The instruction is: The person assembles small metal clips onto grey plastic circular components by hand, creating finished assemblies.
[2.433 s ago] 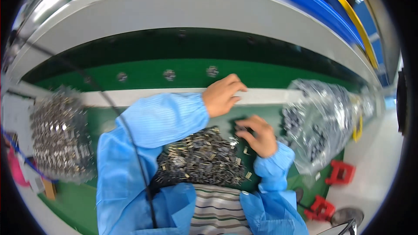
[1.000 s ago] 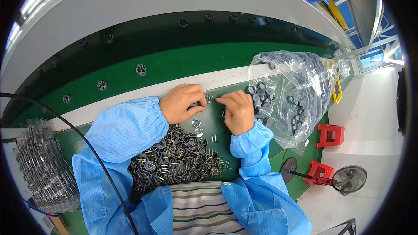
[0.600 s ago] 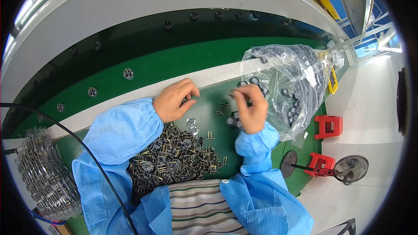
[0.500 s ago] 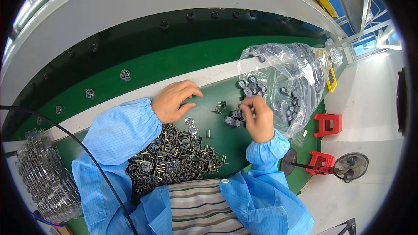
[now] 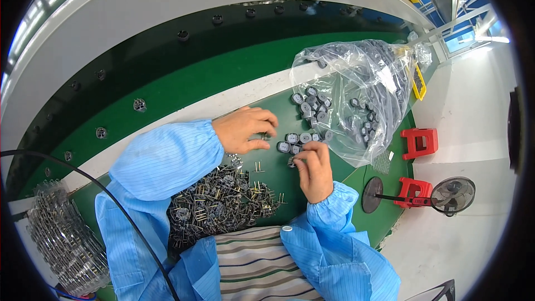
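My left hand [image 5: 244,129] hovers at the table's middle, palm down, with thumb and curled fingers apart. Small pinned metal parts [image 5: 264,136] show in the gap between them; its palm side is hidden. To the right, my right hand [image 5: 315,174] pinches a small dark part [image 5: 291,162] between thumb and fingertips; its exact kind is too small to make out. Just beyond those fingertips lies a cluster of round grey-black caps [image 5: 292,138]. A large heap of dark parts with metal pins [image 5: 217,206] lies below my left hand, close to my body.
A clear plastic bag [image 5: 356,78] full of round caps lies at the right, more caps [image 5: 310,103] by its mouth. Left stands a stack of clear trays [image 5: 64,239]. A green belt [image 5: 184,86] carries spaced round parts. Red stools [image 5: 419,142] and a fan [image 5: 452,196] stand right.
The whole view has shifted a little. My left hand has moved right over the loose pinned parts. My right hand has drawn back from the caps toward me and left.
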{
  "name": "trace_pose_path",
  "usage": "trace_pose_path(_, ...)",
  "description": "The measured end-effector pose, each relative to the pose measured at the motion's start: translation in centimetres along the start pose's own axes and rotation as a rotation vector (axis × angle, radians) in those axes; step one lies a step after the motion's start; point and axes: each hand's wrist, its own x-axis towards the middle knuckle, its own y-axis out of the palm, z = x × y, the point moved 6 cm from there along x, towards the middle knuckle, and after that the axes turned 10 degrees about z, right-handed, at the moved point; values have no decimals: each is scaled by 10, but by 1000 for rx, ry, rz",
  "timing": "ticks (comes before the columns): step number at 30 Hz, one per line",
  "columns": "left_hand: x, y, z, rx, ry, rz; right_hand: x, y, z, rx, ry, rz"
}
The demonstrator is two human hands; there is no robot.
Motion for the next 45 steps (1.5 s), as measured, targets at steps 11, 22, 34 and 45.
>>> trace_pose_path(11,-50,-7,3,-332,-120,-122,63,48,-6,104,-194,-23)
trace_pose_path(22,-67,-22,35,7,-320,-385,104,81,16,412,-275,125)
trace_pose_path(34,-64,-27,25,150,-301,-547,101,65,23,429,-407,27)
trace_pose_path(45,-88,-29,15,106,-364,-634,95,51,20,150,-550,80)
